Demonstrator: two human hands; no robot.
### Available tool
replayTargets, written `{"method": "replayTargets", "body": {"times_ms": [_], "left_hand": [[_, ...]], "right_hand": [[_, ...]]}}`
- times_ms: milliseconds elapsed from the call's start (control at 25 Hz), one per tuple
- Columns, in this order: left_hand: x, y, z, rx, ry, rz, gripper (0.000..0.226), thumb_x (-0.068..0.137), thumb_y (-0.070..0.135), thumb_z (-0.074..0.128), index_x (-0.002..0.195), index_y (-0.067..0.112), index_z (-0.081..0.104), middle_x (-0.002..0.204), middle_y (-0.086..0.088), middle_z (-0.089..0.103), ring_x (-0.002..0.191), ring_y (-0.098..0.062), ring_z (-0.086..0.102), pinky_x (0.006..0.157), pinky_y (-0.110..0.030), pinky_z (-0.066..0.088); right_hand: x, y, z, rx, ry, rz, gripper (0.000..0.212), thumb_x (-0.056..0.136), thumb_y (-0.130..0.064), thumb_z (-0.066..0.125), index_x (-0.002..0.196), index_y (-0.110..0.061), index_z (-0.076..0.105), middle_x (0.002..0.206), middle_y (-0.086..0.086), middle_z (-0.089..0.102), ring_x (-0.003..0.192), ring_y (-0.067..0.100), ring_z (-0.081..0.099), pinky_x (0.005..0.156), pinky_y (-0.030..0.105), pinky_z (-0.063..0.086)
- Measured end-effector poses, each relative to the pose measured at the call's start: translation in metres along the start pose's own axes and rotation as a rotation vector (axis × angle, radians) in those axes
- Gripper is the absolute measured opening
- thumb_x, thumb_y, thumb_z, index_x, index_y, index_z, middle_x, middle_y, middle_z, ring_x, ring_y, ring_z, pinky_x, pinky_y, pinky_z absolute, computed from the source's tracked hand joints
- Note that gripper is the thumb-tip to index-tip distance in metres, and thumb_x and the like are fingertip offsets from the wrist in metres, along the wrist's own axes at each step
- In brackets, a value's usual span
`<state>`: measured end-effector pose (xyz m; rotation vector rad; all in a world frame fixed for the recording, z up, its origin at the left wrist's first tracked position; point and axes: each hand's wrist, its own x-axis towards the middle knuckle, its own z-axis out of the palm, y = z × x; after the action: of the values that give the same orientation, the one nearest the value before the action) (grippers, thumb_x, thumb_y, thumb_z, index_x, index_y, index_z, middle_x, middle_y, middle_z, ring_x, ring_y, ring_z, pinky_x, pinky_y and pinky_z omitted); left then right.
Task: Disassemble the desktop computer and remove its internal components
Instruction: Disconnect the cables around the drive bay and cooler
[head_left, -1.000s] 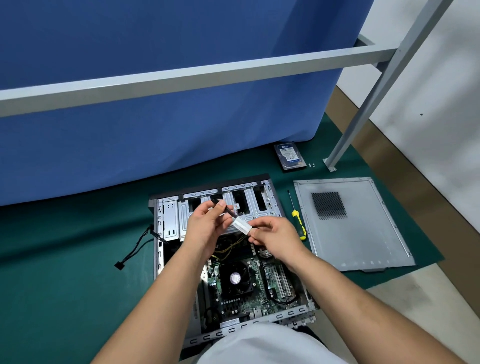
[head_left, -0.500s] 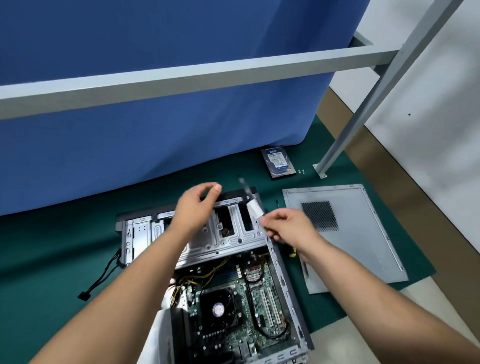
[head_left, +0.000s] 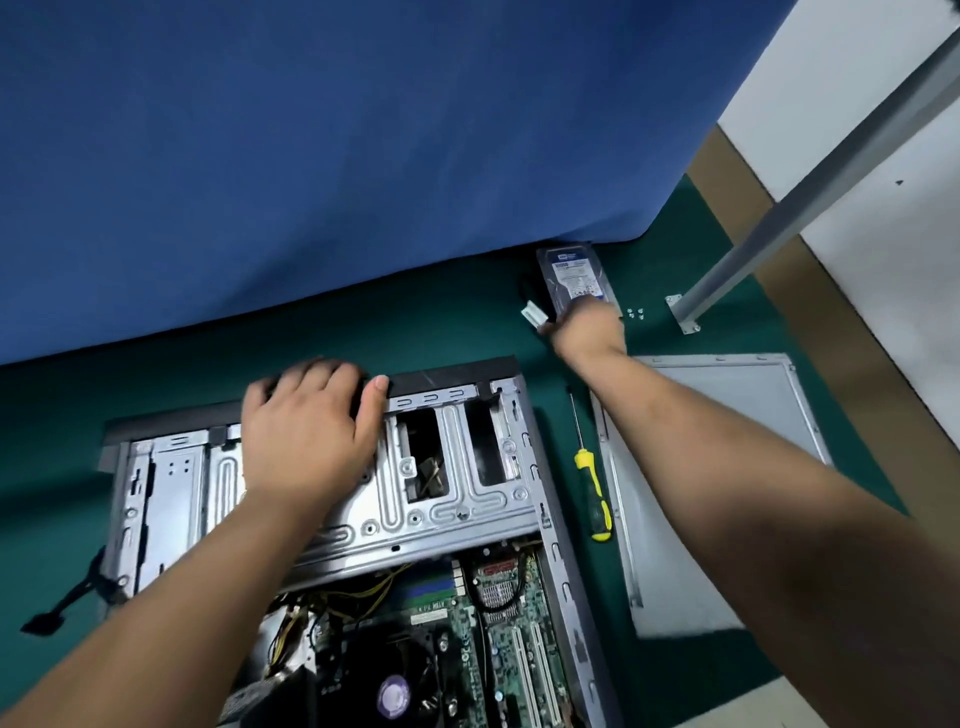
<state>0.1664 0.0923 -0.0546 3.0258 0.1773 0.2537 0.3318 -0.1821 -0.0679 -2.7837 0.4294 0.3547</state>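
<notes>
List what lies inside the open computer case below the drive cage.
Inside the computer case: green motherboard, CPU fan, yellow wires. The left forearm and drive cage cover whatever lies beneath them.

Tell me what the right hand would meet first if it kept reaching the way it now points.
The right hand, pinching a small white cable connector, points away toward the hard drive lying on the green mat. The drive comes first; the hand already overlaps its near edge, though contact is unclear.
</notes>
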Motion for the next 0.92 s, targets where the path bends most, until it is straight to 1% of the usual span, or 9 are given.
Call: {"method": "replayTargets", "body": {"times_ms": [160, 360, 480, 560, 680, 760, 800, 880, 920], "left_hand": [[-0.002, 0.002, 0.000, 0.015, 0.030, 0.011, 0.045, 0.105, 0.054, 0.026, 0.087, 0.026, 0.057, 0.095, 0.005, 0.068, 0.100, -0.024, 0.061, 0.086, -0.042, 0.035], [-0.002, 0.001, 0.002, 0.015, 0.031, 0.012, 0.046, 0.104, 0.055, 0.026, 0.088, 0.027, 0.059, 0.095, 0.007, 0.068, 0.098, -0.023, 0.061, 0.085, -0.042, 0.036], [-0.002, 0.001, 0.001, 0.024, 0.024, 0.005, 0.047, 0.104, 0.055, 0.026, 0.086, 0.027, 0.059, 0.093, 0.007, 0.068, 0.097, -0.022, 0.061, 0.084, -0.041, 0.036], [-0.002, 0.002, 0.000, 0.018, 0.003, -0.010, 0.047, 0.104, 0.055, 0.026, 0.085, 0.027, 0.059, 0.092, 0.007, 0.068, 0.095, -0.023, 0.060, 0.084, -0.041, 0.036], [-0.003, 0.003, -0.004, -0.015, -0.030, -0.030, 0.047, 0.104, 0.055, 0.027, 0.086, 0.027, 0.060, 0.092, 0.005, 0.068, 0.095, -0.025, 0.060, 0.086, -0.042, 0.035], [-0.005, 0.002, -0.008, -0.046, -0.042, -0.022, 0.047, 0.103, 0.056, 0.027, 0.094, 0.029, 0.064, 0.099, 0.004, 0.070, 0.101, -0.025, 0.059, 0.088, -0.042, 0.033], [-0.006, 0.002, -0.011, -0.059, -0.057, -0.004, 0.047, 0.103, 0.057, 0.027, 0.102, 0.030, 0.065, 0.106, 0.005, 0.070, 0.107, -0.024, 0.058, 0.091, -0.042, 0.032], [-0.011, 0.000, -0.016, -0.086, -0.123, 0.059, 0.050, 0.102, 0.058, 0.026, 0.129, 0.032, 0.060, 0.131, 0.006, 0.064, 0.126, -0.019, 0.052, 0.103, -0.043, 0.029], [-0.018, -0.003, -0.020, -0.112, -0.161, 0.102, 0.053, 0.103, 0.057, 0.028, 0.143, 0.031, 0.051, 0.146, 0.005, 0.055, 0.138, -0.018, 0.043, 0.112, -0.043, 0.024]], "right_hand": [[0.032, -0.019, 0.016, -0.128, -0.010, -0.028, 0.036, 0.093, -0.030, 0.071, 0.121, -0.009, 0.064, 0.122, 0.014, 0.067, 0.112, 0.036, 0.066, 0.078, 0.036, 0.048], [0.026, -0.004, 0.019, -0.086, -0.064, -0.017, 0.048, 0.090, -0.049, 0.071, 0.116, -0.010, 0.061, 0.115, 0.015, 0.067, 0.111, 0.035, 0.065, 0.079, 0.034, 0.047], [-0.007, 0.006, 0.010, 0.161, -0.024, -0.059, 0.035, 0.097, -0.048, 0.061, 0.097, -0.013, 0.064, 0.095, 0.015, 0.068, 0.100, 0.036, 0.067, 0.074, 0.032, 0.046], [-0.050, 0.017, 0.006, 0.389, 0.012, -0.083, 0.036, 0.101, -0.046, 0.055, 0.100, -0.012, 0.070, 0.097, 0.011, 0.074, 0.097, 0.033, 0.067, 0.083, 0.033, 0.052], [-0.143, 0.037, 0.003, 0.615, 0.002, -0.147, 0.032, 0.103, -0.048, 0.050, 0.112, -0.023, 0.068, 0.108, -0.005, 0.073, 0.100, 0.013, 0.068, 0.098, 0.042, 0.054], [-0.208, 0.048, 0.008, 0.551, -0.048, -0.245, 0.042, 0.105, -0.049, 0.043, 0.141, -0.028, 0.054, 0.135, -0.007, 0.061, 0.119, 0.006, 0.058, 0.111, 0.041, 0.047], [-0.235, 0.053, 0.011, 0.457, -0.086, -0.296, 0.053, 0.106, -0.048, 0.039, 0.155, -0.027, 0.037, 0.151, -0.004, 0.048, 0.131, 0.007, 0.049, 0.117, 0.038, 0.039], [-0.271, 0.065, 0.017, 0.257, -0.122, -0.360, 0.066, 0.108, -0.045, 0.033, 0.164, -0.026, 0.003, 0.169, -0.004, 0.016, 0.146, 0.017, 0.035, 0.117, 0.035, 0.033], [-0.282, 0.072, 0.017, 0.182, -0.123, -0.385, 0.069, 0.108, -0.043, 0.032, 0.163, -0.027, -0.006, 0.171, -0.006, 0.006, 0.149, 0.021, 0.033, 0.118, 0.036, 0.034]]}}
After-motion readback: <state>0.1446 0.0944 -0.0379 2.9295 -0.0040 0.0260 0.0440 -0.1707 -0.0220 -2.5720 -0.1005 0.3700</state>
